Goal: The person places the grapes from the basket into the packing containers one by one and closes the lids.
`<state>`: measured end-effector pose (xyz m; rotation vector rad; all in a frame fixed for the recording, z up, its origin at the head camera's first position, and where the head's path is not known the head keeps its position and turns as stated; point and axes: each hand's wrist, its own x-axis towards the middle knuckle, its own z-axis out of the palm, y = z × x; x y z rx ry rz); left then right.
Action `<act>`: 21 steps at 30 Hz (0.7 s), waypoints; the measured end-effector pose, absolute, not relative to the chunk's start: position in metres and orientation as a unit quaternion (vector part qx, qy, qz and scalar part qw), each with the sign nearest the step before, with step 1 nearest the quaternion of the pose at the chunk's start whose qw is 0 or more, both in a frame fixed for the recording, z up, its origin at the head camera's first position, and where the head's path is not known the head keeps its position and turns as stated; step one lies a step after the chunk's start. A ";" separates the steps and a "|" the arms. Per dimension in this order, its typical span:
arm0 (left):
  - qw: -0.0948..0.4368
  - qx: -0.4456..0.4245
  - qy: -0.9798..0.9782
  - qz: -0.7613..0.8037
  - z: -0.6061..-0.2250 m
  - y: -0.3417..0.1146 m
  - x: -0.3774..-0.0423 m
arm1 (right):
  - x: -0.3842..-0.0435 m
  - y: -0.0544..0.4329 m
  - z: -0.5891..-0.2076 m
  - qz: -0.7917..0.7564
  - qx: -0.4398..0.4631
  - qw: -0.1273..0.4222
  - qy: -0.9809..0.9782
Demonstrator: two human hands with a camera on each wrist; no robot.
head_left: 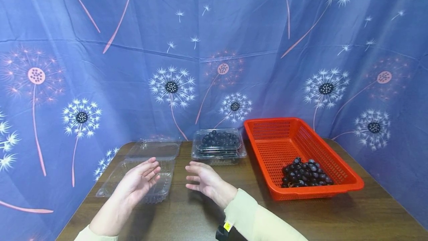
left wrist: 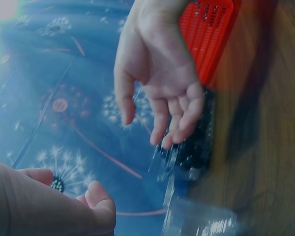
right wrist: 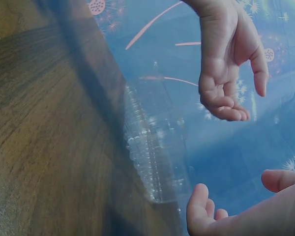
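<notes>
Evidently, both hands are empty: the left hand and the right hand face each other above the worktop, fingers loosely bent and gripping nothing. In the head view, the left overlaps an open clear container; behind the right sits a lidded container of dark grapes. Rightward, a red basket holds a loose grape cluster.
</notes>
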<state>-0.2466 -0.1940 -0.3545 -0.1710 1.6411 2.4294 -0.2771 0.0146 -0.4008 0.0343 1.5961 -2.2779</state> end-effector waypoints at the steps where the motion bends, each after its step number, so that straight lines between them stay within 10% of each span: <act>1: 0.102 -0.059 0.557 0.822 -0.354 -0.197 -0.247 | -0.277 0.013 -0.401 -0.805 0.011 0.175 0.567; 21: 0.100 -0.102 0.528 0.837 -0.359 -0.263 -0.249 | -0.274 -0.013 -0.402 -0.776 -0.020 0.196 0.600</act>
